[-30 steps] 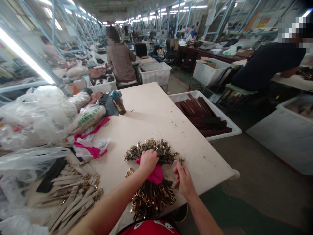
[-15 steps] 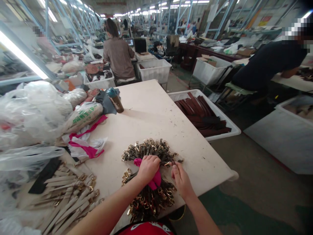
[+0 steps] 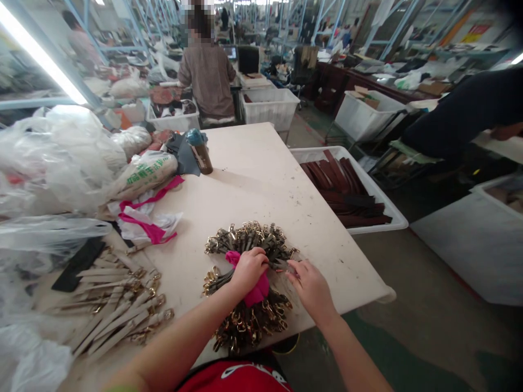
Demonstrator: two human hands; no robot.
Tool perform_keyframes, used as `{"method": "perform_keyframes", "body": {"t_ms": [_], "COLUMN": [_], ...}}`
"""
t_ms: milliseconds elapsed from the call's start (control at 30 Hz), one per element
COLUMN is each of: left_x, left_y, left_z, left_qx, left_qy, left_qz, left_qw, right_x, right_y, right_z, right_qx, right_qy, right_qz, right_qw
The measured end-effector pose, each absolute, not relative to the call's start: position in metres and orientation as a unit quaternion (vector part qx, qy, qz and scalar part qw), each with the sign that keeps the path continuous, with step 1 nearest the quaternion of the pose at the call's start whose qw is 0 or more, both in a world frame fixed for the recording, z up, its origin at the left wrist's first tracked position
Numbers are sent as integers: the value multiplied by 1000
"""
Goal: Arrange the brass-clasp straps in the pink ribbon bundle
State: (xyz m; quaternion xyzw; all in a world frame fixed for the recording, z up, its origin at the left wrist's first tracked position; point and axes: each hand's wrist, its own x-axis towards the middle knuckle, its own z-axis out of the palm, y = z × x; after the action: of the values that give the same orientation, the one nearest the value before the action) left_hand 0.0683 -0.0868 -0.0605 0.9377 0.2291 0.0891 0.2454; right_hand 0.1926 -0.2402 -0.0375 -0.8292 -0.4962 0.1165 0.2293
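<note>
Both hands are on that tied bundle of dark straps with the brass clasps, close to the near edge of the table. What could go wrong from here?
1. The bundle overhangs the near edge of the table; a tug might send it off.
2. The left hand presses on the pink tie; if that loosens, the straps could fan apart.
3. The right hand is at the clasps; metal hooks could snag fingers or neighbouring straps.
</note>
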Motion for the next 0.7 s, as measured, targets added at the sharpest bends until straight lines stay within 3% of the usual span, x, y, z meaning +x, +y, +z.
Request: {"method": "perform_keyframes", "body": {"t_ms": [200, 700], "left_x": [68, 67], "left_y": [-86, -90], "left_z": [-67, -63], "left_qx": [934, 941], "left_qy": [235, 236], "left_qz": [93, 79], "left_qw": [254, 231], "right_x": [192, 188], "right_y": [-237, -226], "right_z": [-40, -26], "right_qx": [-829, -814], "right_qy": [-548, -581], "right_qz": [32, 5], "right_qw": [108, 14]}}
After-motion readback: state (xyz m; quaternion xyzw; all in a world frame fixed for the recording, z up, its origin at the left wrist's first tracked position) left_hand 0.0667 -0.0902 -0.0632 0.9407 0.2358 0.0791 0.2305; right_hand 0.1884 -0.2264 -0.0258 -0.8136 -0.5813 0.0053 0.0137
